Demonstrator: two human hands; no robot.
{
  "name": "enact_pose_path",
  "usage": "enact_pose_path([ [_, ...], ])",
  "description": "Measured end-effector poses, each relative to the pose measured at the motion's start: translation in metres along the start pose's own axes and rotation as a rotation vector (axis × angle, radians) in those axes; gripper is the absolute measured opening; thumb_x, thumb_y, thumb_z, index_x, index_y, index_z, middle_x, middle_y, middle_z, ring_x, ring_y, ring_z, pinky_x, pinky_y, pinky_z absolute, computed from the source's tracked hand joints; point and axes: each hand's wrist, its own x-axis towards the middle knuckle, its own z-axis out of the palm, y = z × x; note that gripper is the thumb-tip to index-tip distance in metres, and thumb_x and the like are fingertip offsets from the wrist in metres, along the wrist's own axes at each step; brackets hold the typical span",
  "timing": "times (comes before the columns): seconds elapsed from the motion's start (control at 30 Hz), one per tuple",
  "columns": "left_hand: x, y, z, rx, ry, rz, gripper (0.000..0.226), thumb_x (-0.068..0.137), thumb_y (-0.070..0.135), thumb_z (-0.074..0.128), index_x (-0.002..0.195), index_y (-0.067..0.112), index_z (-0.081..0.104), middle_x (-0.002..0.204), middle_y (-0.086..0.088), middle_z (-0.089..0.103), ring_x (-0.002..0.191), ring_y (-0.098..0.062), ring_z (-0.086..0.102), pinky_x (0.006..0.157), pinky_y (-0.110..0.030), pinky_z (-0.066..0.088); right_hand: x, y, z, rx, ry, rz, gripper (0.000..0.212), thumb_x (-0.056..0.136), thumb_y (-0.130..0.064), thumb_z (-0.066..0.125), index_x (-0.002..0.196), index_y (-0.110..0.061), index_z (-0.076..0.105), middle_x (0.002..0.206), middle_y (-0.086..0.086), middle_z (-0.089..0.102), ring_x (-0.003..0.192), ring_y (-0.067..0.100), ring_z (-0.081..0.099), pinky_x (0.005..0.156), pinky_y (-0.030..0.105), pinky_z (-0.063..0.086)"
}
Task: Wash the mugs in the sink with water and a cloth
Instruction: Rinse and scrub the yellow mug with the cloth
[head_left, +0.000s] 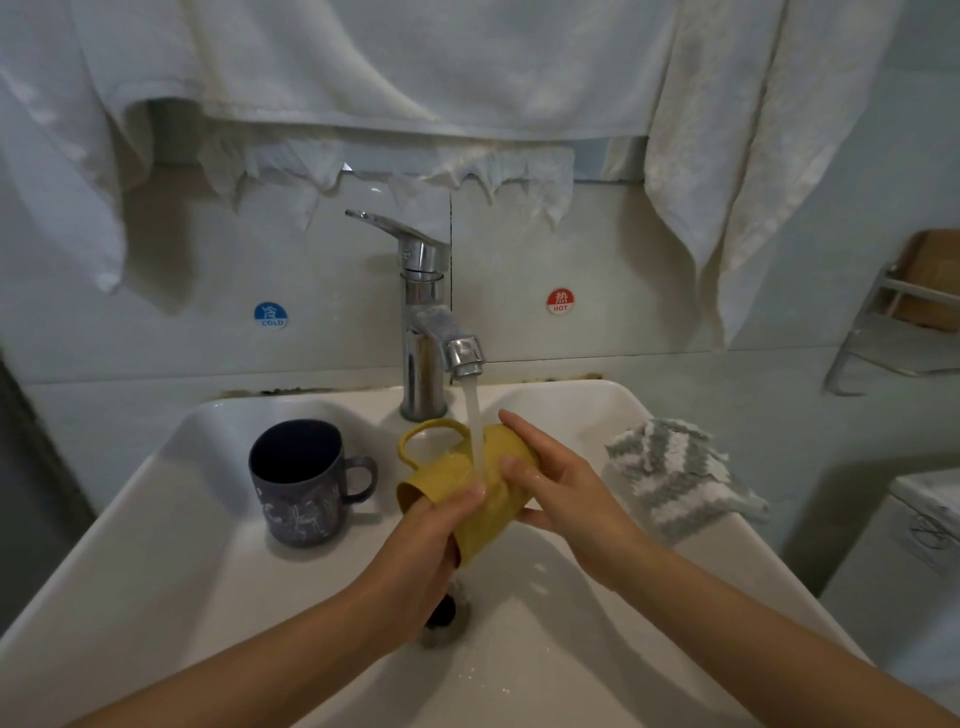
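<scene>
Between left grip (431, 540) and right grip (561, 493) lies mug (441, 475).

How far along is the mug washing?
Nothing looks finished yet. In hand: the left hand and right hand hold the yellow handled mug on its side under water running from the chrome tap. Left: the dark blue mug stands upright in the white sink, and the grey-and-white striped cloth lies on its right edge.

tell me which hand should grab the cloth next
Right. The striped cloth lies on the right rim of the sink, just beyond the right hand; the left hand grips the yellow mug and could probably hold it alone.
</scene>
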Motion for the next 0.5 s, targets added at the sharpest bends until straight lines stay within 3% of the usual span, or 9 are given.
enact_pose_path([
  [0.2,0.0046,0.0040,-0.0058,-0.017,0.032,0.027,0.046,0.078,0.027,0.057,0.123,0.019,0.053,0.118,-0.003,0.065,0.110,-0.023,0.059,0.097,-0.040,0.045,0.0031,-0.0021,-0.0061,0.111,-0.041,0.024,0.044,0.095,-0.009,0.049,0.120,-0.045,0.052,0.109,-0.019,0.059,0.098,0.005,0.058,0.076,0.025,0.056],
  [0.33,0.0018,0.0034,-0.0021,0.035,0.016,0.013,0.017,0.091,0.018,0.049,0.105,0.026,0.056,0.103,0.004,0.067,0.097,-0.015,0.062,0.076,-0.025,0.050,0.0008,-0.0012,-0.0035,-0.065,0.047,-0.060,0.041,0.094,-0.009,0.053,0.119,-0.041,0.053,0.118,-0.009,0.057,0.098,0.011,0.059,0.075,0.033,0.058],
  [0.43,0.0020,0.0068,-0.0018,0.099,0.024,0.041,0.018,0.088,0.021,0.051,0.105,0.027,0.054,0.108,0.003,0.064,0.098,-0.015,0.061,0.076,-0.025,0.050,0.0002,-0.0010,-0.0063,-0.174,0.052,-0.134,0.038,0.092,-0.008,0.056,0.118,-0.036,0.054,0.121,-0.008,0.056,0.098,0.022,0.063,0.074,0.043,0.058],
  [0.5,0.0040,0.0088,-0.0045,0.110,0.040,0.051,0.018,0.088,0.022,0.051,0.105,0.028,0.052,0.112,0.001,0.061,0.100,-0.016,0.059,0.079,-0.027,0.049,-0.0003,-0.0012,-0.0075,-0.246,0.011,-0.160,0.043,0.090,-0.007,0.057,0.122,-0.035,0.051,0.124,-0.007,0.054,0.097,0.022,0.063,0.072,0.039,0.059],
])
